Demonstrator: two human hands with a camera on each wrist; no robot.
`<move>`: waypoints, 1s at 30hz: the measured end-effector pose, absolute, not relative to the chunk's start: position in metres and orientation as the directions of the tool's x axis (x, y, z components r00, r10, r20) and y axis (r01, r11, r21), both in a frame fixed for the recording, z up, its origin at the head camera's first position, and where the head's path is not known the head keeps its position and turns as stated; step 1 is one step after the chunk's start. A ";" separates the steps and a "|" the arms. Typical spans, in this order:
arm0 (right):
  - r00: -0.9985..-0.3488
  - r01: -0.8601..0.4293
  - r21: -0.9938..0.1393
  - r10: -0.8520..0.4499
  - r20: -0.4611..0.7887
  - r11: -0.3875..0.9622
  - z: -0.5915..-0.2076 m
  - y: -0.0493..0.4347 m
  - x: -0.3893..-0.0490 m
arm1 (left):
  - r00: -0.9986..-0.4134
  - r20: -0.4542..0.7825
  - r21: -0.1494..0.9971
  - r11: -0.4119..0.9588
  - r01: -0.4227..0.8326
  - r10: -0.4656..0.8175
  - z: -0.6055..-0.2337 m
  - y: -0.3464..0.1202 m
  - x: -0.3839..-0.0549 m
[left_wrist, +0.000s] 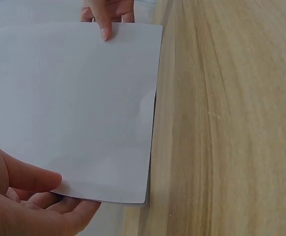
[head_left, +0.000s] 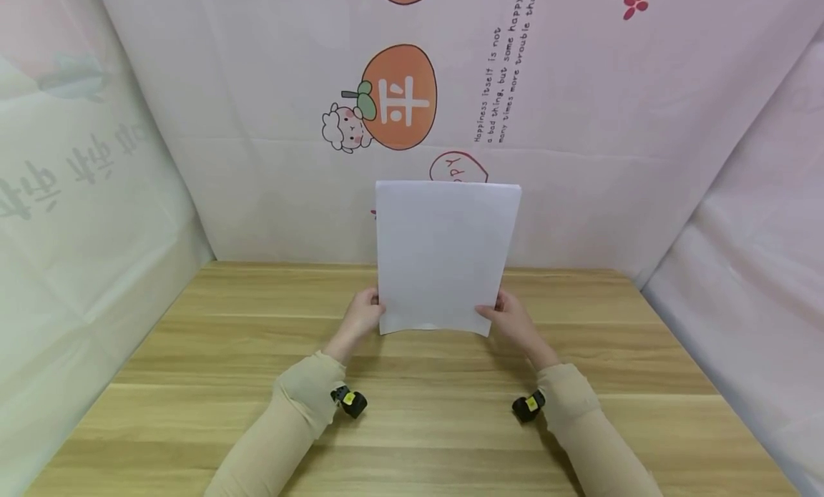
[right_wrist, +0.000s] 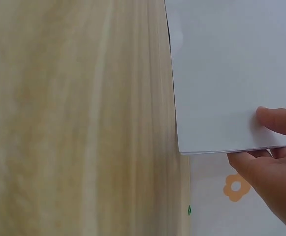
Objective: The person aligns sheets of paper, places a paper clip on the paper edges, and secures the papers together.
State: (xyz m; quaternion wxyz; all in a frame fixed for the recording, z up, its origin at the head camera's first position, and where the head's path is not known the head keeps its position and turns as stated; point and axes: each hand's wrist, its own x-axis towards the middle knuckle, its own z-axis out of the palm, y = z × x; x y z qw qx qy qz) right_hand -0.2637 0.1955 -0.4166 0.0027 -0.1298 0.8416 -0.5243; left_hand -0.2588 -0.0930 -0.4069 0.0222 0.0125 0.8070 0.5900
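Observation:
A stack of white paper (head_left: 444, 257) stands raised and nearly upright over the far half of the table, its blank face toward me. My left hand (head_left: 364, 312) pinches its left edge near the bottom, thumb on the front and fingers behind. On the opposite edge, at about the same height, my right hand (head_left: 506, 317) pinches it the same way. Both hands show in the left wrist view, the left hand (left_wrist: 32, 196) nearer. Several sheet edges are visible along the paper's side (right_wrist: 241, 149) in the right wrist view, above the right hand's fingers (right_wrist: 253, 164).
The wooden table (head_left: 431, 425) spreads below and in front of the hands. A printed white cloth (head_left: 277, 75) hangs behind its far edge, with more cloth at left and right. Each wrist carries a small black camera (head_left: 350, 400).

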 end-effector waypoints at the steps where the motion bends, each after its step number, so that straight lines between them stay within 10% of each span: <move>1: -0.967 -0.214 -0.882 -0.220 0.130 0.419 -0.416 0.195 -0.264 | -0.999 -0.023 0.953 0.304 -0.008 0.045 -0.407 -0.093 -0.259; 30: -0.975 -0.187 -0.899 -0.183 0.123 0.395 -0.411 0.192 -0.264 | -0.997 -0.042 0.962 0.271 -0.025 0.058 -0.401 -0.091 -0.257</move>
